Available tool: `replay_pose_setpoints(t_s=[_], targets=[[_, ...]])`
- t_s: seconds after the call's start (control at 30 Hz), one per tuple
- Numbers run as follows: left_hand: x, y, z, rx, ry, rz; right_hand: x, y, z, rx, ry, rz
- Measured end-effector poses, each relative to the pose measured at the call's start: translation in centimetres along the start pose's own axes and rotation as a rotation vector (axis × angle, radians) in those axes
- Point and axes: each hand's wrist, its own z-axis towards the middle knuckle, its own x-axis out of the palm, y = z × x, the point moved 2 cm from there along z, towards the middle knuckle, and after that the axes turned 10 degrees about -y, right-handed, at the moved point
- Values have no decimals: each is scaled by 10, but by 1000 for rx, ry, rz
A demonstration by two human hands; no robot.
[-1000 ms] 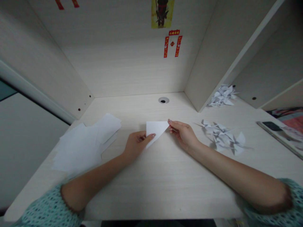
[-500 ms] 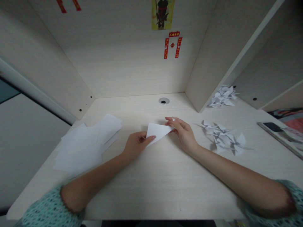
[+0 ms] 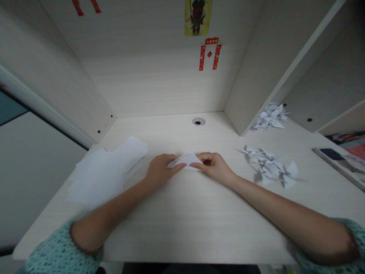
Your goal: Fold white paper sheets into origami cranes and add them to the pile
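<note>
A small folded piece of white paper (image 3: 188, 158) is held between both hands above the middle of the desk. My left hand (image 3: 162, 167) pinches its left end, thumb on the near face and fingers behind. On the right end, my right hand (image 3: 214, 164) grips it the same way, with the thumb tip close to the left thumb. The paper forms a low triangle with its peak at the top. Parts of its ends are hidden by my fingers.
White paper sheets (image 3: 98, 177) lie in a loose pile at the left. Several folded paper cranes (image 3: 268, 165) sit to the right, and a heap of more (image 3: 272, 116) lies behind the upright divider (image 3: 258, 76). A phone (image 3: 330, 153) rests at far right. A round cable hole (image 3: 199, 121) is at the back.
The paper has turned from a long triangle pointing right to a low one with its peak up. My right hand has come left and nearer, closing in on the left hand.
</note>
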Motion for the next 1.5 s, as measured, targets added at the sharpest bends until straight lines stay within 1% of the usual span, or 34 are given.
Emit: replay_pose_setpoints(t_s=[0.07, 0.13, 0.2, 0.27, 0.3, 0.37, 0.47, 0.6, 0.7, 0.77, 0.87, 1.03, 1.13, 1.23, 1.3, 1.33, 1.4, 1.47, 1.5], targets=[[-1, 1, 4, -54, -10, -157, 0, 2, -1, 61, -101, 98], [0, 3, 6, -125, -24, -308, 2, 5, -3, 123, -167, 243], [4, 3, 5, -160, -9, -344, 8, 8, -7, 183, -162, 378], [8, 0, 1, -153, 20, -331, 14, 13, -12, 211, -143, 440], [10, -2, -1, -140, 26, -316, 17, 15, -15, 223, -125, 449], [12, -5, -5, -152, -6, -310, 21, 18, -19, 223, -100, 467], [14, -6, -8, -202, -16, -378, 25, 20, -23, 224, -76, 429], [14, -6, -7, -267, 35, -452, 28, 17, -25, 204, -14, 291], [12, -9, -8, -312, 89, -519, 30, 17, -24, 197, 53, 302], [11, -10, -8, -322, 93, -555, 30, 17, -24, 198, 85, 320], [9, -9, -5, -346, 51, -583, 30, 17, -23, 193, 111, 307], [2, -5, 4, -484, -44, -677, 30, 18, -25, 197, 114, 244], [-2, -3, 6, -511, -106, -707, 30, 18, -25, 204, 110, 209], [-2, 0, 8, -511, -103, -726, 30, 19, -26, 210, 119, 207], [-5, 4, 12, -530, -102, -759, 31, 20, -27, 214, 131, 215], [-8, 7, 16, -559, -120, -778, 31, 21, -28, 217, 138, 214], [-18, 14, 24, -580, -211, -805, 32, 21, -31, 227, 144, 206], [-31, 19, 32, -531, -337, -789, 31, 21, -32, 246, 128, 205], [-36, 21, 34, -503, -381, -768, 30, 21, -32, 250, 113, 216]])
